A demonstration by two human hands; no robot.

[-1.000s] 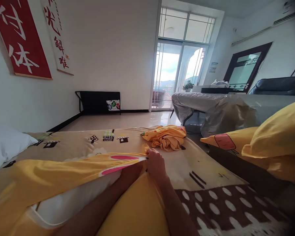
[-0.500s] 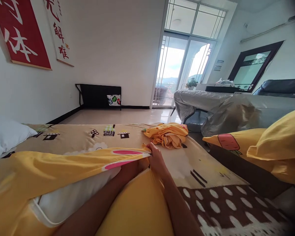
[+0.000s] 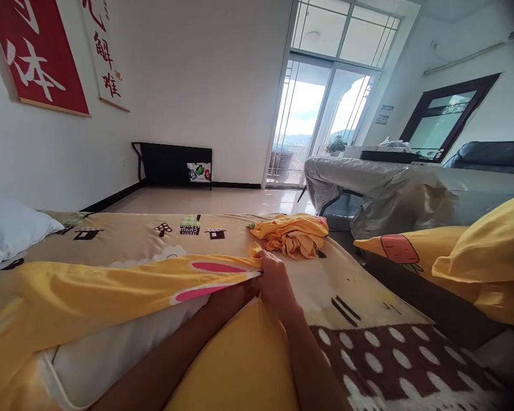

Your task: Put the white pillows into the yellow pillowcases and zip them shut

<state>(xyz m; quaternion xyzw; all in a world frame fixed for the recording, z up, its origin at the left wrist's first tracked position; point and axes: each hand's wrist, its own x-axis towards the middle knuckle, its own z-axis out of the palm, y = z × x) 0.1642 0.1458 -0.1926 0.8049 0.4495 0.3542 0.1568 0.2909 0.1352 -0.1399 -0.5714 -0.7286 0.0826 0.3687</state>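
A yellow pillowcase with pink-and-white ear shapes is stretched across the bed in front of me, its side open. Inside that opening shows a white pillow with a piped edge. My right hand is closed around the far right corner of the pillowcase, pulling the cloth taut. My left hand reaches inside the opening up to the same corner, close against the right hand; the cloth and right hand cover its fingers. More yellow cloth lies between my forearms.
A crumpled orange-yellow cloth lies on the patterned bed sheet beyond my hands. At left is a white pillow. Yellow cushions are at the right, past the bed's edge. Behind stands a plastic-covered table.
The right hand has turned slightly, showing more of its back. The left hand sits marginally deeper toward the corner, and the pillowcase's lower edge has shifted slightly left.
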